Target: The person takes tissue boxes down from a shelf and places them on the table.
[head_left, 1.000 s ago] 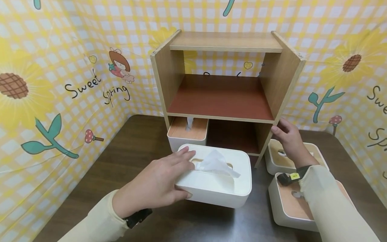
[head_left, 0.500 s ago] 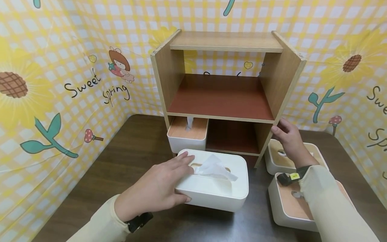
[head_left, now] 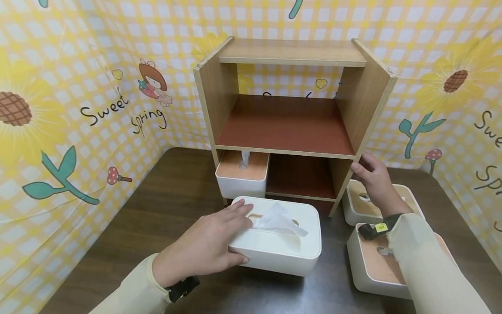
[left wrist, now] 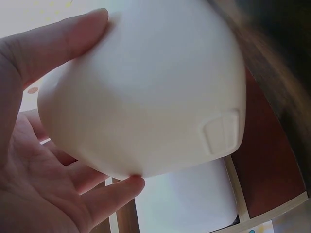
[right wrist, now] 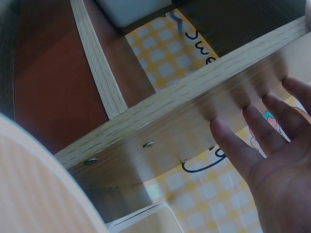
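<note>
My left hand (head_left: pixel 208 242) grips the left end of a white tissue box (head_left: pixel 310 235), thumb on the near side and fingers over the top and far side. A white tissue sticks out of its slot. In the left wrist view I see the underside of this box (left wrist: pixel 160 97), held off the table in front of the shelf unit. My right hand (head_left: pixel 376 185) touches the right side panel of the wooden shelf (head_left: pixel 370 113). In the right wrist view its fingertips (right wrist: pixel 218 125) press flat against the panel's outer face, fingers extended; the thumb is near the front edge.
A wood-topped tissue box (head_left: pixel 245 185) stands at the left of the lower compartment, jutting out in front. Two more wood-topped boxes, a farther one (head_left: pixel 354 213) and a nearer one (head_left: pixel 362 270), stand on the dark table (head_left: pixel 157 209) below my right arm. Patterned cloth (head_left: pixel 172 26) hangs behind.
The left hand has brought the white tissue box slightly nearer to me and a little to the left, away from the shelf. The right hand has stayed at the panel.
</note>
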Tool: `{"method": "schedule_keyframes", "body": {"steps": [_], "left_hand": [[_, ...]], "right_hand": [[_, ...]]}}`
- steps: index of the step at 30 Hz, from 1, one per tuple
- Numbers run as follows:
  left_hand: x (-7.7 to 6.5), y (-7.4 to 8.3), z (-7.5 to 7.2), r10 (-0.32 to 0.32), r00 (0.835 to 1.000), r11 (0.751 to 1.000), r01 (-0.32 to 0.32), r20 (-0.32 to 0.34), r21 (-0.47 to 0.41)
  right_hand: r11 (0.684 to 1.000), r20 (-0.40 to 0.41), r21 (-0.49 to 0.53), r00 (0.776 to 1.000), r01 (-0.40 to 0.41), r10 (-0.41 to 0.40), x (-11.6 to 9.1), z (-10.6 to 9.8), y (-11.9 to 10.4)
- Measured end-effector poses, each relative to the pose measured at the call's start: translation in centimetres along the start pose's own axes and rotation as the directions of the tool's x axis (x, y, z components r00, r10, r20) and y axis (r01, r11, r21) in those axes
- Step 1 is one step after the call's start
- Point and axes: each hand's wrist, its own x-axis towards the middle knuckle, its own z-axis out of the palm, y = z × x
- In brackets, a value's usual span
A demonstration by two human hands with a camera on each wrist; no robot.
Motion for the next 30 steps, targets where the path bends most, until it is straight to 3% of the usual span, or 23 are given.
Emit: {"method": "schedule_keyframes", "body": {"steps": [15,30], "left_hand": [[0.3,0.1,1.3,0.017,1.0,0.999,-0.017,-0.005,-0.031],[0.6,0.6,2.5,0.012,0.999,0.999,-0.011,0.044,-0.031]], "right_hand": [[1.0,-0.001,-0.001,1.0,-0.004,0.004,0.1,0.0,0.0],[1.0,0.0,-0.012,1.0,-0.001,0.001,-0.1,0.0,-0.2]]}}
